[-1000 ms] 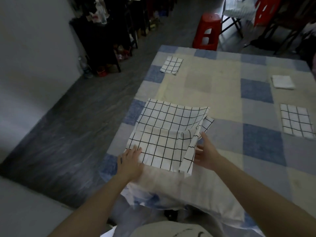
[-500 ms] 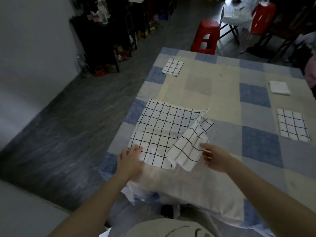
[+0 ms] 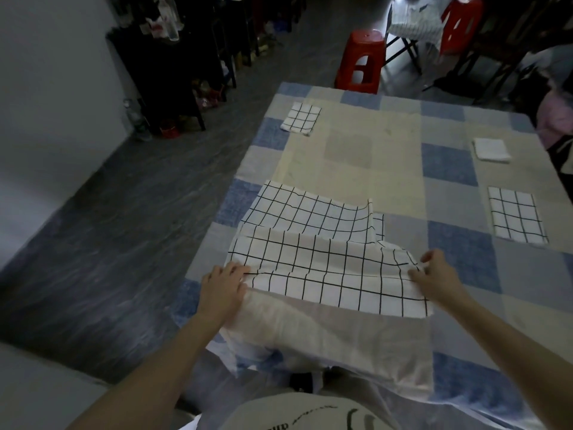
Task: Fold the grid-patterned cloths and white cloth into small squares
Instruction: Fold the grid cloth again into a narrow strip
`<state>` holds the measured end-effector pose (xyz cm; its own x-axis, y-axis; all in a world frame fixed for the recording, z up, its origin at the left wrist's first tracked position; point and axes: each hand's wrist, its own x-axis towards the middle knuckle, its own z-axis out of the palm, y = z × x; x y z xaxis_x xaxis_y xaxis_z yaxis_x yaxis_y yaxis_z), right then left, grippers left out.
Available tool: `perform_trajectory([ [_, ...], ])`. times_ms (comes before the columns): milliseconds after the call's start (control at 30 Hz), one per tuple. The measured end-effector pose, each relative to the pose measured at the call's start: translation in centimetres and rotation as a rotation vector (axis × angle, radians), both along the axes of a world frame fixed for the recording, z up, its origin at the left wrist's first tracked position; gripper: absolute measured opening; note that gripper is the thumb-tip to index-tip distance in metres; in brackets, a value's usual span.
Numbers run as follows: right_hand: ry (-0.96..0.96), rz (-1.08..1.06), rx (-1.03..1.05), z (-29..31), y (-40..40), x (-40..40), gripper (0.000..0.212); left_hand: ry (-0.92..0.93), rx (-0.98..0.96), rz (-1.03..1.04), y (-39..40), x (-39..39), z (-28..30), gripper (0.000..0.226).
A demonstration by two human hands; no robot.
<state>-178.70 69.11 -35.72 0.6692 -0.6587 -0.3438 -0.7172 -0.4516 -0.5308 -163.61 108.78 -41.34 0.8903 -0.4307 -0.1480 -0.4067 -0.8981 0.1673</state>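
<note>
Your left hand point(image 3: 224, 285) lies flat, fingers straight and together, on the big grid cloth's point(image 3: 322, 259) left end. Your right hand point(image 3: 434, 273) pinches its right edge, fingers curled. The cloth lies half-folded at the table's point(image 3: 387, 169) near edge. Three small folded squares sit well apart: far-left grid point(image 3: 300, 118), right grid point(image 3: 516, 219), white cloth point(image 3: 491, 149). Bare tabletop between them.
</note>
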Motion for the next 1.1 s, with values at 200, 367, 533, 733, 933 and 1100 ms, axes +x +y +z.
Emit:
perform_trajectory([
  [200,0.097,0.206,0.063,-1.0,0.2,-2.0,0.032,0.003,0.022,-0.009,-0.4,0.1,0.1,0.041],
  [367,0.126,0.162,0.288,-0.7,0.0,-1.9,0.043,-0.007,0.017,-0.020,-0.4,0.1,-0.4,0.032],
  [533,0.117,0.159,0.390,-1.0,0.2,-2.0,0.042,-0.032,0.000,-0.034,-0.2,-0.2,-0.9,0.028],
  [733,0.103,0.145,0.417,-1.4,0.0,-2.1,0.023,-0.030,-0.034,-0.068,-0.3,-0.1,0.0,0.036],
  [933,0.298,0.148,0.677,-1.1,-1.2,-3.7,0.014,0.009,-0.058,-0.100,-0.1,0.5,1.3,0.063],
  [1100,0.472,0.267,0.647,1.0,-2.5,-3.1,0.022,-0.012,-0.166,-0.081,-1.7,1.0,1.8,0.036],
])
